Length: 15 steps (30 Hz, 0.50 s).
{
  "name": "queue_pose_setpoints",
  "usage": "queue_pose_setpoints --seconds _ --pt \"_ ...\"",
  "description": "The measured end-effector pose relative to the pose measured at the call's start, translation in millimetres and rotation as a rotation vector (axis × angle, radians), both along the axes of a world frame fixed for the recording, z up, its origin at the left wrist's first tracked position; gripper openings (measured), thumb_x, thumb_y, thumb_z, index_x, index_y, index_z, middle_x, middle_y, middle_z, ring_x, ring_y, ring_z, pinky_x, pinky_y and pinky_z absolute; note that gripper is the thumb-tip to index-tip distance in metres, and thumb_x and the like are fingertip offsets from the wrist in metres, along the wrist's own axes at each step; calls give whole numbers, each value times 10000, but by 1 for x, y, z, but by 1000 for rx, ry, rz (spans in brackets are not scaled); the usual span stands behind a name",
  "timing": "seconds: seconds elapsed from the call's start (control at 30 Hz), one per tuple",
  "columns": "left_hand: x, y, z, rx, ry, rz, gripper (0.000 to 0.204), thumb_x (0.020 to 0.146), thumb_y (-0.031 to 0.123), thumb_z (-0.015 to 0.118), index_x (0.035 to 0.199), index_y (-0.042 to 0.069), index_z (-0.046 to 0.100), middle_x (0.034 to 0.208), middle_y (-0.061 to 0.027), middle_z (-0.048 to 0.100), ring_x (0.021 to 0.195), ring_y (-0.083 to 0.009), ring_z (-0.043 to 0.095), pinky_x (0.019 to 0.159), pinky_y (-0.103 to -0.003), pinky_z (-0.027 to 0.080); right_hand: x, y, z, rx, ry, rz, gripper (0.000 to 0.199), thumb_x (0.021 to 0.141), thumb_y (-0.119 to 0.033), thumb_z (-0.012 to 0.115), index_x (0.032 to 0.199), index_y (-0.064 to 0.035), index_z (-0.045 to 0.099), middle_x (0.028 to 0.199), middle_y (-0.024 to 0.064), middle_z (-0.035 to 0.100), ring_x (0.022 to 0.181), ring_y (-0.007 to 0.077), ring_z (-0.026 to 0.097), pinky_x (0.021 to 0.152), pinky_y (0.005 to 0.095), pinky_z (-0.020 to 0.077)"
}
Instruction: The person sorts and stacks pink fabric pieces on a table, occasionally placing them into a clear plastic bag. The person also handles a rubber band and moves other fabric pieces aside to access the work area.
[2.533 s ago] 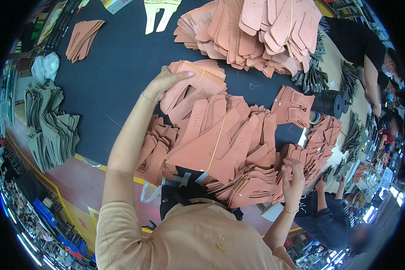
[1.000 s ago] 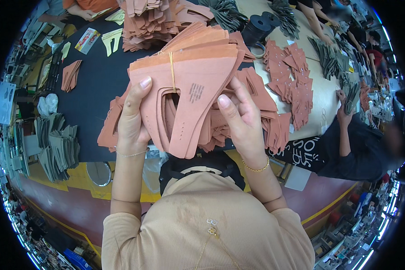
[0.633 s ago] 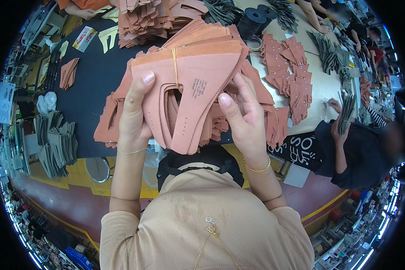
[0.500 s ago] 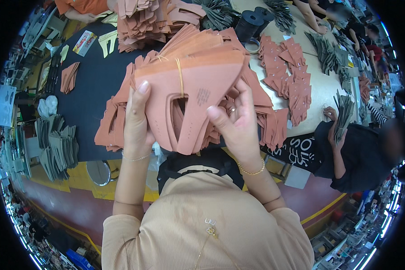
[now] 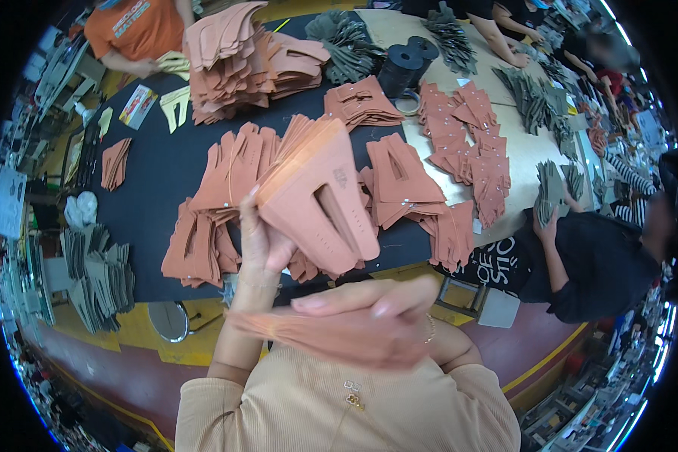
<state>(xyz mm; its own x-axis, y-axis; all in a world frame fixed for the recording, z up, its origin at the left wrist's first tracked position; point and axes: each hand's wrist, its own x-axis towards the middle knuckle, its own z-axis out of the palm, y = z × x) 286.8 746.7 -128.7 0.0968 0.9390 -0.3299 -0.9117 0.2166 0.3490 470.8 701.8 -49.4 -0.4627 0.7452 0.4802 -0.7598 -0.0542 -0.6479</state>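
Observation:
My left hand (image 5: 267,245) grips a thick stack of salmon-pink shoe-upper pieces (image 5: 301,203) by its lower left side. The top piece has a long slot with rows of small holes beside it, and the pieces' edges fan out behind. Lower, in front of my chest, my right hand (image 5: 392,295) is closed on a second, thinner bundle of the same pieces (image 5: 331,339). Motion smears this bundle and the fingers. A yellowish line crosses its left end, too blurred to make out. More stacks of pink uppers (image 5: 233,166) lie on the dark table behind my left hand.
A tall pile of pink pieces (image 5: 226,68) stands at the far side, beside dark green pieces (image 5: 343,45) and black spools (image 5: 403,68). Pink pieces (image 5: 478,166) spread over the pale tabletop. Co-workers are at the far left and right; a stool (image 5: 168,320) stands below the table.
Both hands held one banded bundle together. Now they are apart: the left keeps a stack, tilted, while the right has come down toward my chest with a thinner bundle.

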Motion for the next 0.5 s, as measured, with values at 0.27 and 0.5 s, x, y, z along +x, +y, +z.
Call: queue_pose_setpoints --seconds 0.27,0.5 --pt "-2 -37 -16 -53 158 -205 750 759 442 617 1338 -7 459 1275 -179 566 1117 -300 593 957 -424 498 29 22 -65 -37 -808 -591 766 879 -313 693 1357 4 186 1427 183 225 1372 264 239 1120 442 251" --pt "36 -53 -7 -254 261 -362 677 863 465 562 1383 50 436 1377 -140 500 1255 -292 488 1064 -439 393 50 -14 -113 -533 -538 -436 899 861 -314 710 1417 -46 56 1367 167 279 1330 253 285 1118 413 255"
